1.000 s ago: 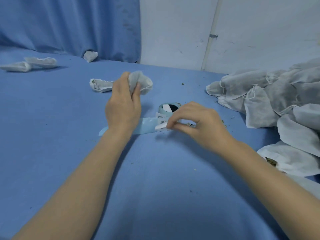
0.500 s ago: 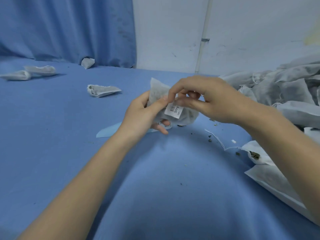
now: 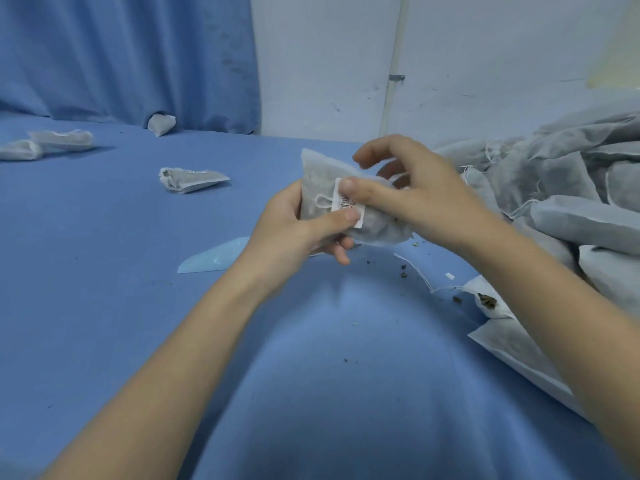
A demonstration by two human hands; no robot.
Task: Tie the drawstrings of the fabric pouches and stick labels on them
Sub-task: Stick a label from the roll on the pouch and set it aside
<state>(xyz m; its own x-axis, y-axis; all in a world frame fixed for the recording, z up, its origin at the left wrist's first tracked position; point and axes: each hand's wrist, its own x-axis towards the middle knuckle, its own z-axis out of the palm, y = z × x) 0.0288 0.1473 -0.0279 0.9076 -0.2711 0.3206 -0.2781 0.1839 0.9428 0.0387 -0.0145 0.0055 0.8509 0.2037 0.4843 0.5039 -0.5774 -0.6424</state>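
A filled grey fabric pouch (image 3: pixel 317 174) with a white drawstring loop is held up above the blue table (image 3: pixel 104 306). My left hand (image 3: pixel 294 223) grips it from the left, thumb on the lower edge of a white barcode label (image 3: pixel 348 204). My right hand (image 3: pixel 412 188) holds the pouch's right side, its thumb pressing the top of the label onto the fabric. The right fingers behind the pouch are partly hidden.
A large heap of grey pouches (image 3: pixel 561 188) fills the right side, with an open pouch (image 3: pixel 485 299) spilling dried bits. Finished pouches (image 3: pixel 190 180) (image 3: pixel 48 142) (image 3: pixel 161 123) lie at the left. A pale blue label backing strip (image 3: pixel 211 259) lies under my left wrist.
A second ago my right hand peeled a label from the strip on the table. Both hands then rose with the pouch, and the label now lies on it under both thumbs.
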